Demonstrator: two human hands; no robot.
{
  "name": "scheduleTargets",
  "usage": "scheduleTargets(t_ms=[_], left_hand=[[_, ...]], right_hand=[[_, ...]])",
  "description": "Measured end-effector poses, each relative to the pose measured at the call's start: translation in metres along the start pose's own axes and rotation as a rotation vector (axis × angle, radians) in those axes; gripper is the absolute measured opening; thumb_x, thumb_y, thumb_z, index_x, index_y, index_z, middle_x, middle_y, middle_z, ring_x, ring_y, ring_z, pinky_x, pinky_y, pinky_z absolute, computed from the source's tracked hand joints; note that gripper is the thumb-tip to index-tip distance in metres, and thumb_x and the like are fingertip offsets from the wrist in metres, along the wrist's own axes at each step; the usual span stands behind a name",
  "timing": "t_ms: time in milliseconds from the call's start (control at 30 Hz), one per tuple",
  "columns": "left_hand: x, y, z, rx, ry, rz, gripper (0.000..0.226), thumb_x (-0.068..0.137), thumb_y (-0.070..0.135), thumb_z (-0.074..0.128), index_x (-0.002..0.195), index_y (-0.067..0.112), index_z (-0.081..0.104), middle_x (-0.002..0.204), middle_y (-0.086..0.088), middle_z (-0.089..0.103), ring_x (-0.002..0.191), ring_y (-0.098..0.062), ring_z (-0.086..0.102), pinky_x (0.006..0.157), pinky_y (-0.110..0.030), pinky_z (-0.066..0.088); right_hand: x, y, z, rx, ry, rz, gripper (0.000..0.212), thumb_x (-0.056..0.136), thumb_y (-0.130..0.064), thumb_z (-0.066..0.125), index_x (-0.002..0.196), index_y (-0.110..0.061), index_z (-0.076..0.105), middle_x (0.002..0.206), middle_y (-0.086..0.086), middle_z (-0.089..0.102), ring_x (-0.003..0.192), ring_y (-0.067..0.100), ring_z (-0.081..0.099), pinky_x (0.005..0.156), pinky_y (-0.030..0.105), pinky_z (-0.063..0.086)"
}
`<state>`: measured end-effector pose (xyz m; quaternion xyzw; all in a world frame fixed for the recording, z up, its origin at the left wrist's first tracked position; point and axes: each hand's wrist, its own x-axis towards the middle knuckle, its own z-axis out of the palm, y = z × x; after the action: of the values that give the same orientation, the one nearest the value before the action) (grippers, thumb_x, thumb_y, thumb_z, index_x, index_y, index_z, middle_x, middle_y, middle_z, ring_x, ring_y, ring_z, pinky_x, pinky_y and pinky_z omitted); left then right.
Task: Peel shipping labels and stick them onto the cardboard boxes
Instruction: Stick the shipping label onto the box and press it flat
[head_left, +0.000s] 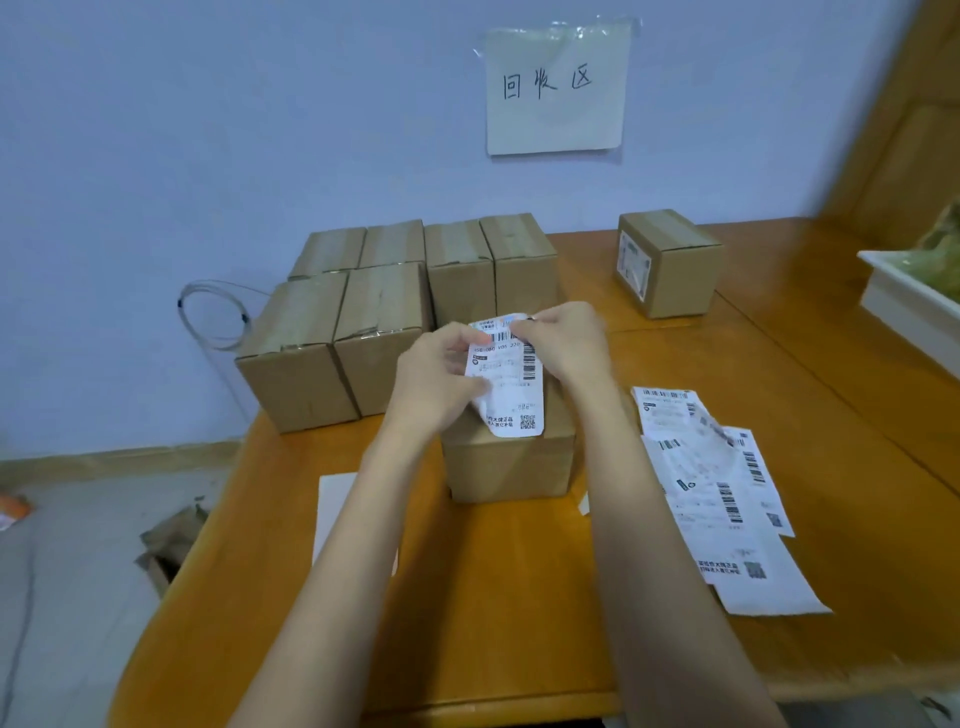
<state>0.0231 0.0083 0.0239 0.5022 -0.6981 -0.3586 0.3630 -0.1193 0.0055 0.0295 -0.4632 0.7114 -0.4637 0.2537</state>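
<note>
Left hand (441, 371) and right hand (569, 338) pinch white printed shipping label (511, 387) above small brown cardboard box (511, 465). Best: peel slowly from top corner, keep label flat.

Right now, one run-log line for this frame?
phase: peeling | left hand: pinches shipping label | right hand: pinches label's top edge | under: cardboard box | spare labels: on table
</note>
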Motion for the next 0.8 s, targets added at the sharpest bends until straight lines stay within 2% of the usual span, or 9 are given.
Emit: scheduleTargets(t_ms=[67,133,233,400,467,533,600,667,800], left_hand=[[0.005,-0.005,-0.001,-0.010,-0.016,-0.026,0.041,0.075,-0.004,0.069,0.108,0.020,0.068,0.117,0.002,0.063,0.087,-0.011,0.062,0.055,-0.004,0.044],[0.010,-0.008,-0.001,-0.045,-0.020,-0.053,0.044,0.074,-0.003,0.069,0.111,0.021,0.068,0.117,-0.003,0.064,0.091,-0.014,0.064,0.059,-0.010,0.050],[0.015,-0.008,-0.001,-0.050,-0.008,-0.091,0.048,0.073,-0.003,0.071,0.115,0.020,0.066,0.115,-0.012,0.064,0.092,-0.019,0.066,0.075,-0.026,0.055],[0.021,-0.006,0.000,-0.010,-0.021,-0.144,0.053,0.073,-0.002,0.073,0.122,0.014,0.061,0.110,-0.007,0.066,0.080,-0.015,0.062,0.057,-0.008,0.044],[0.021,-0.007,0.001,0.010,-0.021,-0.164,0.056,0.071,-0.001,0.075,0.123,0.013,0.060,0.113,-0.007,0.064,0.092,-0.021,0.065,0.066,-0.013,0.045],[0.022,-0.006,0.001,0.032,-0.031,-0.178,0.058,0.070,-0.001,0.075,0.124,0.012,0.060,0.115,-0.009,0.064,0.096,-0.023,0.066,0.068,-0.016,0.045],[0.022,-0.004,0.000,0.045,-0.053,-0.183,0.057,0.071,-0.003,0.074,0.124,0.009,0.060,0.102,-0.003,0.065,0.072,-0.016,0.064,0.053,-0.009,0.044],[0.022,-0.001,0.000,0.071,-0.066,-0.185,0.056,0.071,-0.005,0.074,0.124,0.007,0.060,0.089,0.003,0.058,0.057,-0.013,0.058,0.051,-0.012,0.046],[0.024,0.001,0.003,0.144,-0.065,-0.183,0.047,0.071,-0.003,0.074,0.115,0.009,0.064,0.121,-0.012,0.056,0.079,-0.027,0.062,0.073,-0.033,0.055]], right_hand=[[0.002,0.001,0.007,-0.027,0.011,-0.023,0.029,0.081,-0.023,0.063,0.068,0.003,0.064,0.071,0.021,0.067,0.058,0.034,0.051,0.057,0.033,0.036],[0.003,0.000,0.010,-0.071,0.033,-0.057,0.022,0.086,-0.022,0.062,0.082,-0.002,0.071,0.080,0.009,0.071,0.068,0.028,0.060,0.060,0.033,0.045],[0.006,0.000,0.010,-0.133,0.108,-0.080,0.015,0.090,-0.022,0.059,0.099,-0.013,0.066,0.094,-0.004,0.061,0.086,0.017,0.055,0.073,0.032,0.048],[0.010,0.007,0.013,-0.207,0.178,-0.083,0.014,0.090,-0.026,0.062,0.098,-0.014,0.065,0.103,0.002,0.068,0.095,0.021,0.062,0.080,0.036,0.050],[0.011,0.008,0.015,-0.246,0.185,-0.079,0.014,0.091,-0.028,0.062,0.098,-0.016,0.064,0.103,0.001,0.068,0.094,0.022,0.063,0.084,0.039,0.051],[0.012,0.010,0.018,-0.290,0.189,-0.076,0.015,0.091,-0.029,0.062,0.099,-0.018,0.064,0.102,0.000,0.069,0.093,0.021,0.064,0.088,0.041,0.050],[0.013,0.011,0.021,-0.323,0.191,-0.073,0.015,0.091,-0.031,0.061,0.100,-0.019,0.064,0.101,-0.001,0.069,0.094,0.021,0.064,0.090,0.040,0.048],[0.013,0.012,0.023,-0.352,0.203,-0.074,0.015,0.091,-0.030,0.060,0.101,-0.019,0.064,0.101,-0.001,0.070,0.095,0.021,0.063,0.091,0.035,0.043],[0.011,0.012,0.026,-0.446,0.247,-0.097,0.011,0.093,-0.029,0.059,0.100,-0.022,0.062,0.095,-0.003,0.069,0.092,0.018,0.061,0.081,0.033,0.026]])
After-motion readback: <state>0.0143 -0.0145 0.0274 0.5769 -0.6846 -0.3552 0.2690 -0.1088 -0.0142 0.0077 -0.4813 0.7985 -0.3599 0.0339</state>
